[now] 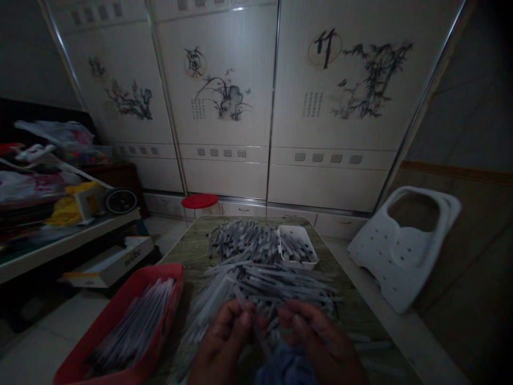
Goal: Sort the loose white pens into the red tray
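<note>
My left hand (230,337) pinches a thin, translucent plastic tube (259,338) between thumb and fingers, the tube slanting from upper left to lower right. Just to its right, my right hand (316,334) has thumb and fingertips drawn together; whatever is in them is too dark and small to make out. Both hands are above the near part of a table (182,248). Beyond them lies a loose heap of similar long tubes (276,283). Behind that is a pile of shorter grey pieces with dark ends (244,238). A white tray (316,262) at the right holds more of these.
A red plastic basket (164,331) full of long tubes stands left of my hands. Past the table are a red stool (199,201) and sliding wardrobe doors (228,176). A white folded plastic seat (401,251) leans right. A cluttered bench (116,222) is left.
</note>
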`<act>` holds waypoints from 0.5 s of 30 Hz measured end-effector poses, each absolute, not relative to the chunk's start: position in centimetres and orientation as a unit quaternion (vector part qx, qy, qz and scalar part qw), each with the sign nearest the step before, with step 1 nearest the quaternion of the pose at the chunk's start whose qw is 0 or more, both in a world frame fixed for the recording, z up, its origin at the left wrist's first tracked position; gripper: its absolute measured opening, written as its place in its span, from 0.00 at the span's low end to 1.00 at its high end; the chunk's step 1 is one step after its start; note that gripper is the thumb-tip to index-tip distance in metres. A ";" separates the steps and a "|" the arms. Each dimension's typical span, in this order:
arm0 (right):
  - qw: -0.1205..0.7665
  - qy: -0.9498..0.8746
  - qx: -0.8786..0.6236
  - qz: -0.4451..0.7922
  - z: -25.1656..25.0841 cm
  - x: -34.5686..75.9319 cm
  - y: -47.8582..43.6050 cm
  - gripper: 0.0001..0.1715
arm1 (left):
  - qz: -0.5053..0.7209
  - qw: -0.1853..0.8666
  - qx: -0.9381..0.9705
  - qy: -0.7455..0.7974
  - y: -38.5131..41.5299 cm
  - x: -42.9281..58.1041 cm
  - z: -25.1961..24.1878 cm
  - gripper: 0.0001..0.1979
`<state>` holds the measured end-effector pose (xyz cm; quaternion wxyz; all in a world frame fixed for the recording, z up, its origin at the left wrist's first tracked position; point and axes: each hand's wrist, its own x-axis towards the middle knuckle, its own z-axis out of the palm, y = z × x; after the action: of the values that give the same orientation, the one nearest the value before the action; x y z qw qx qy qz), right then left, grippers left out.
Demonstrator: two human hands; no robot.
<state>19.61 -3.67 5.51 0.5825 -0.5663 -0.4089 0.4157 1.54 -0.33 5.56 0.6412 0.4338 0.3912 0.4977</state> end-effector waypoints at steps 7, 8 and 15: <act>0.653 -0.315 -0.540 0.428 7.0 23.5 -3.8 0.29 | 0.344 0.600 0.598 0.404 -0.1 0.4 5.1 0.20; 0.665 -0.303 -0.538 0.421 7.0 23.7 -3.9 0.29 | 0.327 0.578 0.630 0.404 -0.1 0.4 5.1 0.19; 0.651 -0.303 -0.567 0.404 7.6 23.3 -4.5 0.29 | 0.264 0.508 0.714 0.403 -0.2 0.3 5.5 0.18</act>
<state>23.34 -4.52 7.64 0.6512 -0.5665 -0.3031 0.4038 0.34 -0.16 5.53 0.5084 0.7138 0.4029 0.2641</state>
